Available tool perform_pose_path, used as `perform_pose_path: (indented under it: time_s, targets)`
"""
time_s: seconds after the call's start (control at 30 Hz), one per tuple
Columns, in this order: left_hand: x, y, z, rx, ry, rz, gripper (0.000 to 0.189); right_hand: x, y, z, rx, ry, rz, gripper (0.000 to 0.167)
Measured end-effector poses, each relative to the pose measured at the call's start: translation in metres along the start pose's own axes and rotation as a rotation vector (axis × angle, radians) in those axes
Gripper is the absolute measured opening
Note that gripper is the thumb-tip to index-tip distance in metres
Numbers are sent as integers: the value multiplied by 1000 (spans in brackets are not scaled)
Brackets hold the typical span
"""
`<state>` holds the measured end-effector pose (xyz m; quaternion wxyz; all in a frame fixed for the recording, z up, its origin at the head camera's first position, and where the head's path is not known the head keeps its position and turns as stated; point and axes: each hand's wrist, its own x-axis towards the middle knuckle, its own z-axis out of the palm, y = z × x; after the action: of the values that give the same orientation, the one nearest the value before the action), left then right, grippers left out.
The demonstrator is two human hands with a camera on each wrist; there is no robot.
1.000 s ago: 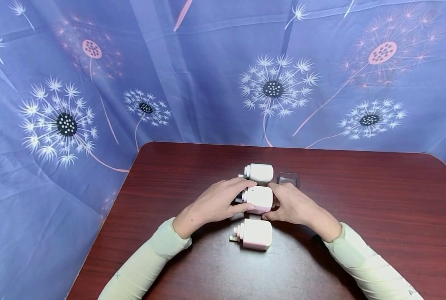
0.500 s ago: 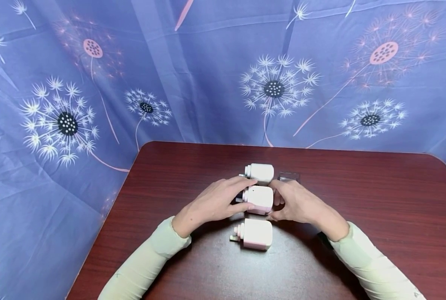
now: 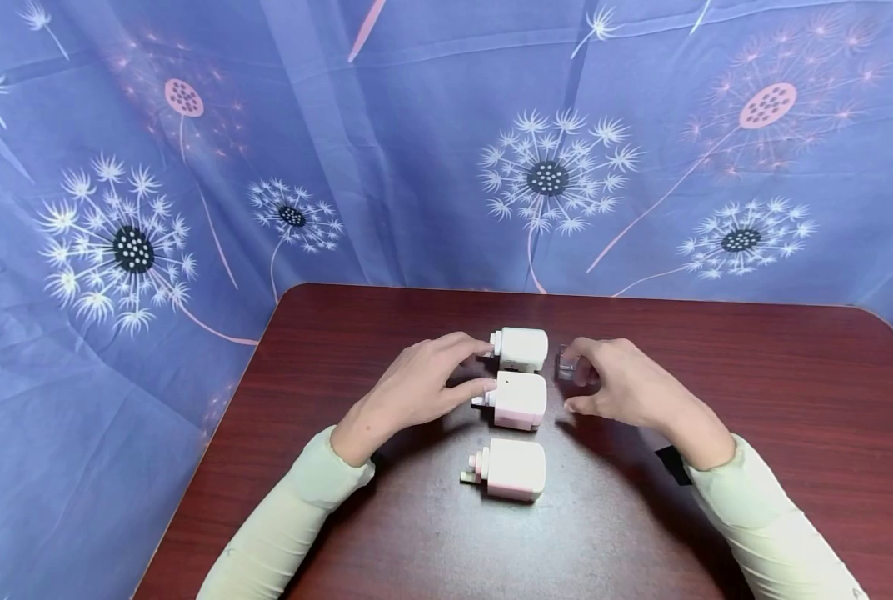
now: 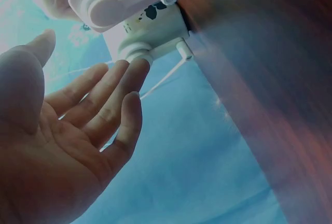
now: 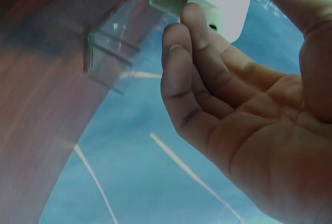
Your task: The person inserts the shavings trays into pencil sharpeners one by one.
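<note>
- Along the middle of the dark red wooden counter [image 3: 371, 321], three white hand-crank sharpeners stand in a line leading away from the person, cranks to the left; the far sharpener [image 3: 523, 346] and the middle sharpener [image 3: 521, 400] are close together, with a wider gap before the near sharpener [image 3: 516, 469].
- Left hand [image 3: 415, 381]: relaxed and open, fingers by the far sharpener's crank, thumb by the middle one's; whether the fingertips touch cannot be told.
- Right hand [image 3: 634, 383]: fingers loosely bent, thumb apart, gripping nothing; a strip of wood separates it from the middle sharpener; a transparent tray [image 5: 106, 60] lies just beside its fingers.
- Far edge and rounded back corners meet a blue dandelion-print cloth [image 3: 416, 167]; broad wood stretches right of the right hand and from the near sharpener toward the person; the front edge is cut off.
- Right fingers partly cover the tray in the head view; the left wrist view crops a sharpener at its top; a black patch [image 3: 674, 464] by the right sleeve [image 3: 776, 533] is hard to make out.
</note>
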<state>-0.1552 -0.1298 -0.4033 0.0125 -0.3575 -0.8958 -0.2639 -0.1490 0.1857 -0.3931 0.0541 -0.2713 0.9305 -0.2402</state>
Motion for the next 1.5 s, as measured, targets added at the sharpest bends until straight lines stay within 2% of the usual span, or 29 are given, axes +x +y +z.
perform_pose_path:
  time_s: [0.3,0.43,0.67,1.07,1.33,1.43,1.5]
  targets:
    - [4,-5,-2,66,57,-60,49,3,9,-9,-81,94,21,51]
    - [9,-7,-2,80,67,-68,48,6,13,-10,-96,108,20,57]
    - [20,-9,-1,65,41,-84,49,11,25,-14,-91,49,57,66]
    - [31,-19,6,33,3,-70,54,26,34,-13,-172,-37,45,66]
    - [41,-19,12,56,-40,-53,60,28,40,-10,-191,-105,113,85]
    - [44,-19,16,61,-57,-46,61,29,43,-10,-188,-127,128,84]
    - [45,-19,18,58,-65,-45,61,29,44,-11,-177,-145,135,76]
